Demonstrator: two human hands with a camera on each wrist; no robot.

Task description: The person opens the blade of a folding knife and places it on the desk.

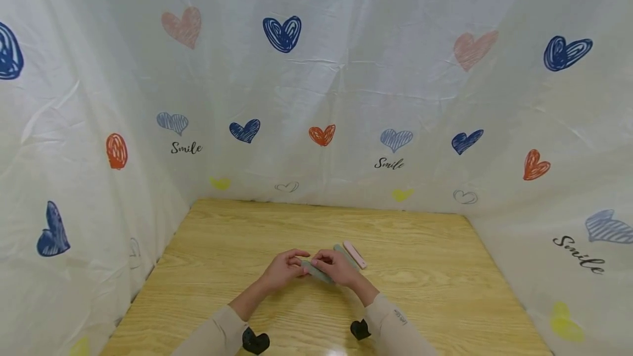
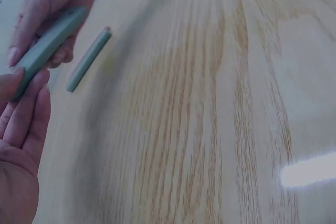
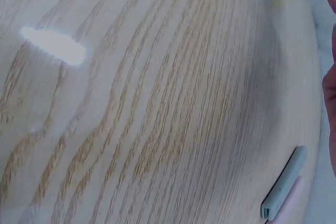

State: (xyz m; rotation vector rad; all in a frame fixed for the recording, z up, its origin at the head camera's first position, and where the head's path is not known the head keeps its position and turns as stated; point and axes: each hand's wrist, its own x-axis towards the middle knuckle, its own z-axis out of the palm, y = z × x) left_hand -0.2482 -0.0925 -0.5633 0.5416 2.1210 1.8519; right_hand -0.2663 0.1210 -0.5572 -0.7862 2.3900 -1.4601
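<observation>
Both hands hold one slim, flat grey-green bar (image 1: 320, 273) with rounded ends, raised over the table. My left hand (image 1: 284, 272) pinches one end between thumb and fingers, as the left wrist view shows. My right hand (image 1: 338, 268) grips the bar farther along, thumb on its face; a small dark hole shows near that end (image 2: 71, 12). Just beyond the right hand, a second grey-green bar (image 1: 348, 255) lies beside a pink bar (image 1: 355, 254). In the right wrist view this second green bar (image 3: 285, 184) has a slot at one end. Its exact kind is unclear.
The wood-grain table (image 1: 420, 301) stands against a white curtain (image 1: 346, 87) printed with hearts and the word Smile. Two black heart shapes (image 1: 255, 340) show beside the sleeves near the front. A light reflection lies on the tabletop.
</observation>
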